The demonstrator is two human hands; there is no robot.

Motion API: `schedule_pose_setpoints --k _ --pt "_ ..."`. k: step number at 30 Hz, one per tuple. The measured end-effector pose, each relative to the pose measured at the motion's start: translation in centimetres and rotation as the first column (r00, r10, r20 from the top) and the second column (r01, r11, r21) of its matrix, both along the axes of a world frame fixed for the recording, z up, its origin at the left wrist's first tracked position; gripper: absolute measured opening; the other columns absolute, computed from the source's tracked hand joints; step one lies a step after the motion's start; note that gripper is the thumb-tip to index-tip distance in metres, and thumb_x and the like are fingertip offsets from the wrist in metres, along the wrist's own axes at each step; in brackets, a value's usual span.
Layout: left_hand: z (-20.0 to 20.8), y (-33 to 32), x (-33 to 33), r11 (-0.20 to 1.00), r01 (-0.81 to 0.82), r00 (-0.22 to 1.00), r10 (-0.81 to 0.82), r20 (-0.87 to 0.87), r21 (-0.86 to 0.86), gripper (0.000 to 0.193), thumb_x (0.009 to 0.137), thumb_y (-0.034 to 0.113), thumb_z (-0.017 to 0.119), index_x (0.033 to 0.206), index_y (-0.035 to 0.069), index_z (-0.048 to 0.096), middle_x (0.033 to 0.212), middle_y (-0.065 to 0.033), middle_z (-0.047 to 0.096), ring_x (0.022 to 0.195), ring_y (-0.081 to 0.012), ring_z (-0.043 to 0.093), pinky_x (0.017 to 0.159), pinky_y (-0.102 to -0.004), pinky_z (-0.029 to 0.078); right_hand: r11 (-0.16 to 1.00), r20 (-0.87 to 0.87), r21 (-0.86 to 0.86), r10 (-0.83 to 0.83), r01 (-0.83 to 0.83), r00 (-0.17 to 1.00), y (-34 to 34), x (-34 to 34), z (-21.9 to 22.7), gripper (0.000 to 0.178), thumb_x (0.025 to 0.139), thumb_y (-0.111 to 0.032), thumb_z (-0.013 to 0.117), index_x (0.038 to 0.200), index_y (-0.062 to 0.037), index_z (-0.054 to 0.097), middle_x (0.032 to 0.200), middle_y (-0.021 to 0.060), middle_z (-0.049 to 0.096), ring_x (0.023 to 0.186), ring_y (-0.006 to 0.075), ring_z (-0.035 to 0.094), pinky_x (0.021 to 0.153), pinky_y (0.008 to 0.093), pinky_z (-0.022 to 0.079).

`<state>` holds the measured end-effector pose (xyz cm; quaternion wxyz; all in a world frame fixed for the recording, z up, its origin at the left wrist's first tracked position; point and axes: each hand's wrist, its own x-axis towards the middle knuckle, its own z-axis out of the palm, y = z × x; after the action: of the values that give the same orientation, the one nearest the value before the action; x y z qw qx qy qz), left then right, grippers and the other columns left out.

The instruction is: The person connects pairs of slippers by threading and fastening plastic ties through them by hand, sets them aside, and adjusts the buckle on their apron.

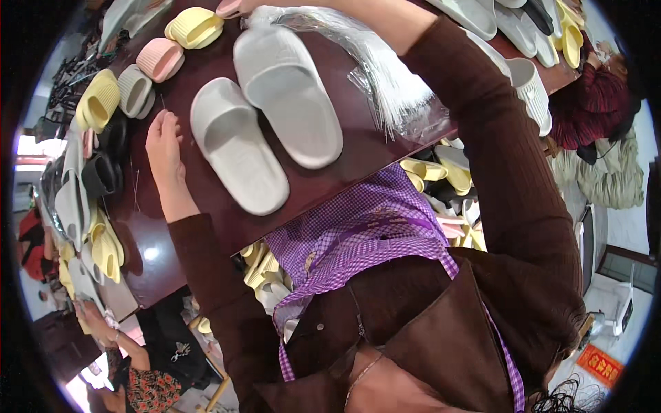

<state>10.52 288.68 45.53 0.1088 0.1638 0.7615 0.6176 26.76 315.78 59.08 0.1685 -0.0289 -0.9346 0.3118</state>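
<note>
near: my left hand (164,146) rests flat on the dark brown glossy table (148,234), fingers loosely spread, holding nothing, just beside the pair of pale grey foam slide sandals (265,124). pair lies unbagged. far: my right hand (231,7) is mostly out of frame, grip cannot be told, at the clear crinkled plastic bags (385,76). bagging judged not begun.

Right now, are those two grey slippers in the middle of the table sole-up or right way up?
Right way up. Both grey slippers lie flat on the dark table with their footbeds and straps facing up, side by side.
</note>
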Motion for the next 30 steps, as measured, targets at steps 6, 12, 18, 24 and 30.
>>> schedule_pose_setpoints --k 6,12,18,24,30 --pt "1.9 -1.8 4.8 0.998 -0.058 0.934 0.061 -0.352 0.018 0.031 0.090 0.014 0.059 0.114 -0.005 0.057 0.105 -0.0081 0.062 0.094 -0.0126 0.057 0.084 -0.0255 0.046 0.952 0.099 0.114 0.272 -0.283 0.957 1.5 6.6 -3.7 0.018 0.085 -0.014 0.059 0.087 0.0032 0.064 0.082 0.0108 0.067 0.070 0.0212 0.063 0.065 0.0328 0.049" --pt "3.7 0.6 11.9 0.975 0.163 0.953 -0.116 -0.281 0.151 0.026 0.090 0.007 0.059 0.113 -0.006 0.057 0.104 -0.0069 0.062 0.094 -0.0112 0.057 0.083 -0.0237 0.046 0.954 0.376 0.189 0.150 -0.234 0.914 1.1 13.7 -8.1 0.008 0.076 -0.004 0.065 0.084 -0.0062 0.065 0.089 0.0068 0.061 0.090 0.0237 0.059 0.079 0.0341 0.047" --pt "3.2 2.2 15.4 0.953 0.255 0.957 -0.224 -0.185 0.163 0.023 0.090 0.007 0.059 0.110 -0.005 0.058 0.101 -0.0060 0.061 0.091 -0.0108 0.057 0.081 -0.0230 0.046 0.846 0.251 0.480 0.120 -0.231 0.961 1.8 14.9 -10.6 0.011 0.074 -0.003 0.065 0.083 -0.0093 0.066 0.087 0.0045 0.057 0.093 0.0221 0.054 0.084 0.0333 0.045" --pt "1.9 2.6 17.3 0.926 0.323 0.946 -0.308 -0.101 0.197 0.021 0.090 0.006 0.058 0.108 -0.004 0.059 0.097 -0.0050 0.061 0.089 -0.0099 0.056 0.079 -0.0232 0.046 0.773 0.221 0.607 0.056 -0.182 0.974 1.7 15.3 -11.2 0.009 0.075 -0.005 0.064 0.082 -0.0101 0.066 0.088 0.0041 0.055 0.094 0.0214 0.053 0.085 0.0329 0.044" --pt "0.8 3.2 17.9 0.921 0.358 0.933 -0.347 -0.095 0.153 0.021 0.090 0.007 0.058 0.108 -0.003 0.059 0.096 -0.0048 0.061 0.087 -0.0099 0.056 0.077 -0.0233 0.046 0.673 0.234 0.714 0.029 -0.192 0.972 1.3 15.1 -10.9 0.007 0.076 -0.007 0.060 0.080 -0.0095 0.065 0.090 0.0048 0.055 0.094 0.0211 0.053 0.086 0.0317 0.044"
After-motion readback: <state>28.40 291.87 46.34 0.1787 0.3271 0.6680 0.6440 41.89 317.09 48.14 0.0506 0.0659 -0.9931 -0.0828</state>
